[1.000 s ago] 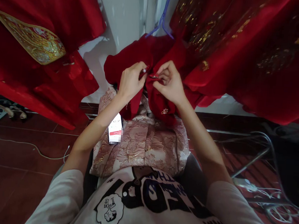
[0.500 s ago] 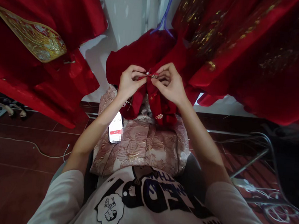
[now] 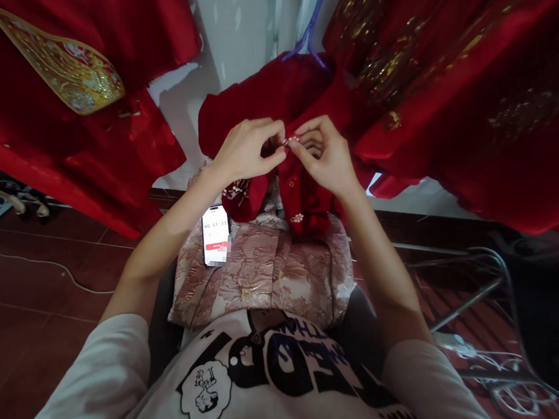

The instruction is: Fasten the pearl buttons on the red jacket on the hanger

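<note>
In the head view, a dark red garment point(image 3: 254, 101) hangs from a purple hanger point(image 3: 303, 42) in front of me. My left hand point(image 3: 250, 146) and my right hand point(image 3: 327, 155) meet at its front opening. Between their fingertips sits a beaded fastener point(image 3: 292, 139), pearly and shiny. The right thumb and fingers pinch it; the left thumb and fingers close on its left end, which they partly hide. Further down the front shows another beaded fastener point(image 3: 297, 218). A beaded tassel point(image 3: 236, 190) hangs below my left wrist.
A pink brocade cloth point(image 3: 274, 274) covers my lap, with a lit phone point(image 3: 215, 237) lying on it at the left. Red garments with gold embroidery point(image 3: 84, 81) hang on both sides. To the right are a metal-framed chair point(image 3: 498, 265) and white cables point(image 3: 517, 389).
My left hand has shifted right and turned, its back now more toward me, its fingertips closer to the right hand's. More of the phone shows. My right hand has barely moved.
</note>
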